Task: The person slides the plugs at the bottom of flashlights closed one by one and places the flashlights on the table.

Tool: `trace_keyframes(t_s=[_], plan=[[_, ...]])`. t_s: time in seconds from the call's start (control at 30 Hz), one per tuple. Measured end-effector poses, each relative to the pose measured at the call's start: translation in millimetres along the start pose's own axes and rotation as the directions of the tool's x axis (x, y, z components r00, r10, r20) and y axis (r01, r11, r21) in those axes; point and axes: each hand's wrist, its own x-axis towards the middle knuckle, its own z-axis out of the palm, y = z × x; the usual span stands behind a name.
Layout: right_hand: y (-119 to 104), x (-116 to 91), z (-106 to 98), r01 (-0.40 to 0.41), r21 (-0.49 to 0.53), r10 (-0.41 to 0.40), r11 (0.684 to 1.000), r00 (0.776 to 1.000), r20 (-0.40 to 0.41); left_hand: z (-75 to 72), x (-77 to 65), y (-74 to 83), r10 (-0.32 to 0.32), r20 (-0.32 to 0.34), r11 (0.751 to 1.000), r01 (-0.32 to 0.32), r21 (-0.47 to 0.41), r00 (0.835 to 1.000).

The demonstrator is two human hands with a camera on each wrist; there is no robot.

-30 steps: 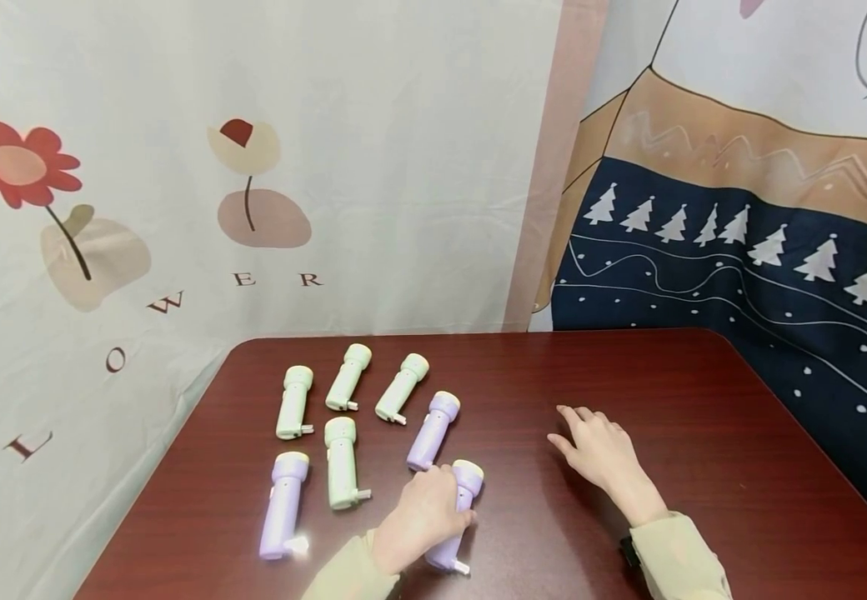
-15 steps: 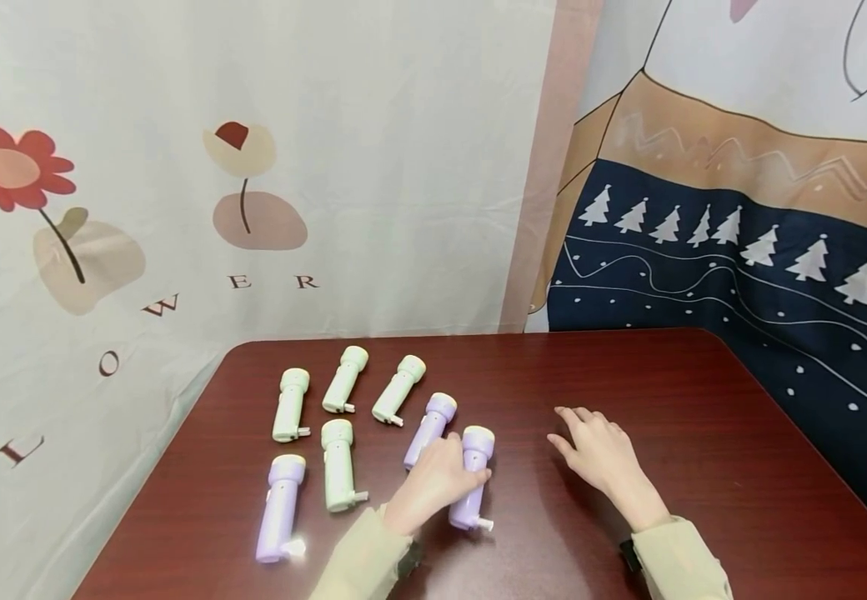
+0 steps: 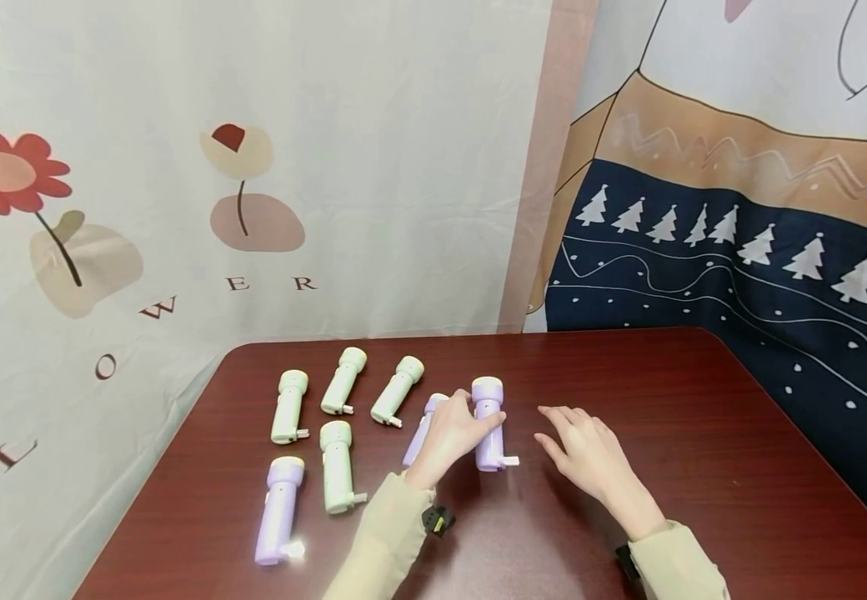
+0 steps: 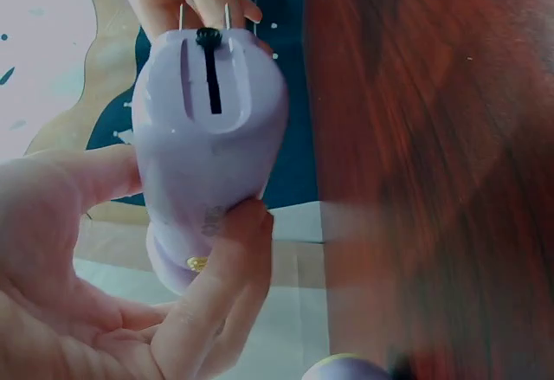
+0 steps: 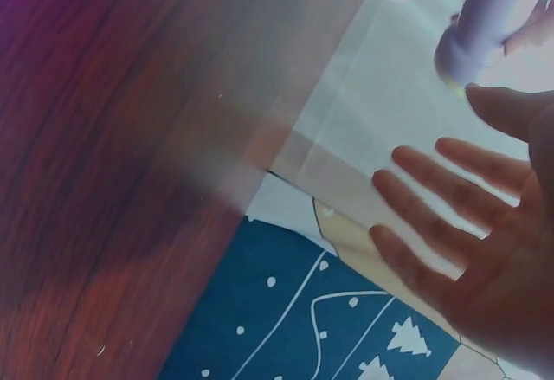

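Observation:
My left hand [image 3: 444,437] grips a purple flashlight [image 3: 488,408] around its barrel, thumb on one side and fingers on the other. Its head points away from me, and a pair of plug prongs [image 4: 227,16] sticks out at the tail end. The left wrist view shows that end close up, with a black slot between the prongs. To the right of the flashlight, my right hand [image 3: 591,454] hovers with fingers spread and holds nothing. A second purple flashlight [image 3: 417,443] lies partly hidden behind the left hand.
Several pale green flashlights, one of them nearest the front [image 3: 338,471], lie on the left half of the dark red wooden table [image 3: 628,358]. Another purple flashlight [image 3: 278,512] lies at the front left. A printed curtain [image 3: 403,167] hangs behind the table's far edge.
My left hand has carried the purple flashlight forward and to the right, toward the table's middle. My right hand has shifted slightly left. The other flashlights stay put.

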Motion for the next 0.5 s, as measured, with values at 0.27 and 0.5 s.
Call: trace_keyframes(t_s=[0.27, 0.5], plan=[[-8.9, 0.4, -2.7, 0.129, 0.082, -0.128, 0.988, 0.992, -0.015, 3.1, 8.3, 1.0, -0.012, -0.069, 0.997, 0.007, -0.071, 0.998], [-16.6, -1.2, 1.2, 0.171, 0.08, -0.17, 0.982, 0.985, -0.02, 4.0, 9.3, 2.9, -0.026, -0.089, 0.994, 0.016, -0.109, 0.996]])
